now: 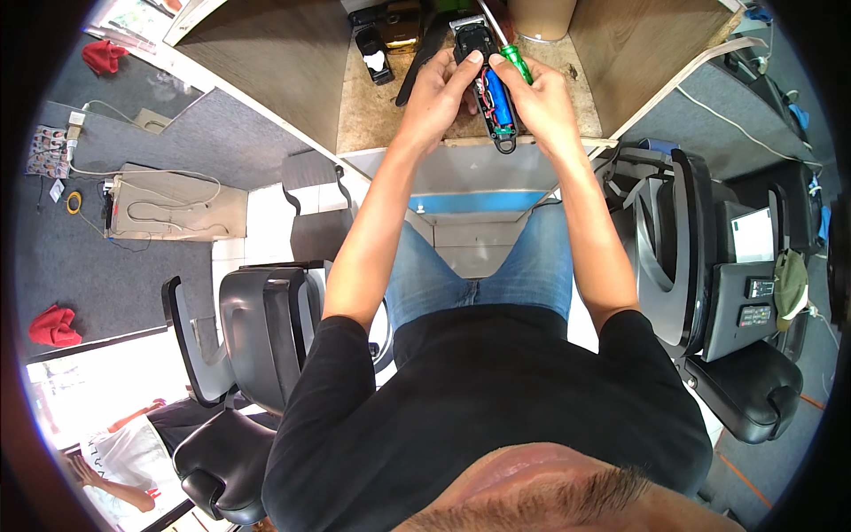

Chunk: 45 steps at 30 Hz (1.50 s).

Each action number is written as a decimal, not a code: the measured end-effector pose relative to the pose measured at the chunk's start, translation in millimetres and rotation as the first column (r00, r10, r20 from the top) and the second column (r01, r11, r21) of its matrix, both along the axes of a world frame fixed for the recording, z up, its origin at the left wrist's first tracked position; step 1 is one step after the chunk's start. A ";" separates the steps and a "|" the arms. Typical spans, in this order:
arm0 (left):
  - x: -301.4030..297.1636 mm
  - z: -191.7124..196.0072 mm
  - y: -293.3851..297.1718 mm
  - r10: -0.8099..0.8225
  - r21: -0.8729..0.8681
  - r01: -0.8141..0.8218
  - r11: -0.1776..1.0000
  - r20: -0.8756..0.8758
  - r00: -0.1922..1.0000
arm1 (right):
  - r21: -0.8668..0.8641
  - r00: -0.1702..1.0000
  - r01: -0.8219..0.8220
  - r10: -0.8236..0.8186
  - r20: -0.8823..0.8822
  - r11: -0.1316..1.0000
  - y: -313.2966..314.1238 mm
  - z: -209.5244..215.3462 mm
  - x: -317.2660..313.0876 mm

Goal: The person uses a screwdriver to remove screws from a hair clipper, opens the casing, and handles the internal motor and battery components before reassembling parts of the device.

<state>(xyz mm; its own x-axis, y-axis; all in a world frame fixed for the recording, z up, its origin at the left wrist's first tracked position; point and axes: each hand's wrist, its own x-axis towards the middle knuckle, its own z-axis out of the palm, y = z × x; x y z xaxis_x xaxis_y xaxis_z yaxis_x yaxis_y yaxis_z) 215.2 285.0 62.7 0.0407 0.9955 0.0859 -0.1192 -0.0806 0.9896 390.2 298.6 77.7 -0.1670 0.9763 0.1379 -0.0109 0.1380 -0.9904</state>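
Observation:
Both hands hold an opened hair clipper (477, 39) above the cabinet shelf (355, 120). Its casing is off at the lower end, baring a blue battery (498, 96), red wires and a strip of green circuit board. My left hand (434, 99) grips the clipper's left side, thumb on the black upper part. On the other side, my right hand (542, 102) steadies it with the thumb. A screwdriver (515, 65) with a green handle is tucked in that same hand, its metal shaft pointing up and away.
Left of the clipper, a black device (373, 58) lies on the shelf near a dark strip-like object (424, 62). A tan round container (541, 19) stands behind. Black chairs (257, 328) flank me. A cap (790, 288) and remote controls (755, 316) are at right; another person (124, 457) is at lower left.

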 end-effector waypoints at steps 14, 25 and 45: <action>-0.7 -1.6 -7.0 0.116 0.041 -0.126 0.991 0.194 0.974 | 0.237 0.994 0.106 -0.097 -0.047 0.966 -9.0 -1.2 32.0; -0.3 20.0 -15.0 0.147 0.007 -0.152 0.988 0.201 0.969 | 0.193 0.990 0.053 -0.076 0.117 0.980 -10.6 7.5 53.0; -9.9 11.2 -18.1 0.155 0.051 -0.160 0.986 0.102 0.983 | 0.086 0.994 0.037 -0.028 -0.108 0.996 -6.1 2.3 55.8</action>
